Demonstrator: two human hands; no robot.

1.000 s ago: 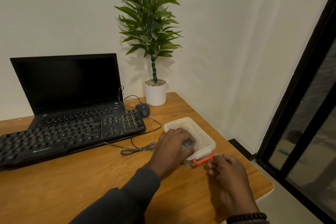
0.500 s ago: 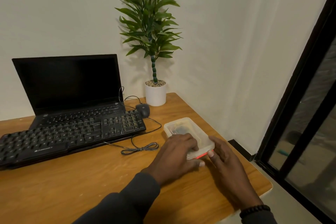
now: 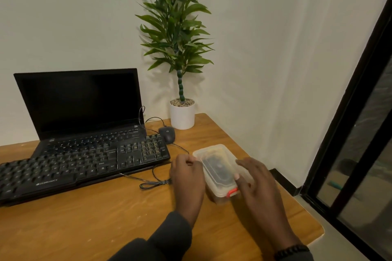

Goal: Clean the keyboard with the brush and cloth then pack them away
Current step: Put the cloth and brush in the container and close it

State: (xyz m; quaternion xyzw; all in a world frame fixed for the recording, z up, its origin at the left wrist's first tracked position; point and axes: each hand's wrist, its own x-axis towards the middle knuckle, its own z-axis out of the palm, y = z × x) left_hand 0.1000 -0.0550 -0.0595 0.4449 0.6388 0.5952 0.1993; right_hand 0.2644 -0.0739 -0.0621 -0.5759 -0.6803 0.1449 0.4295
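While the clear box [image 3: 220, 170] sits near the desk's [image 3: 84, 224] right edge w/ lid on, left hand [image 3: 187, 178] grips its left side; right hand [image 3: 257, 184] rests fingers on top. Prob. best: steady box, flip orange latch [image 3: 231, 192].

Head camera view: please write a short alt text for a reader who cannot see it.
Two hands flank a closed clear plastic box with a red latch on a wooden desk: the left hand at its left side, the right hand with fingers over its lid. Behind are a black keyboard, laptop, mouse and potted plant.
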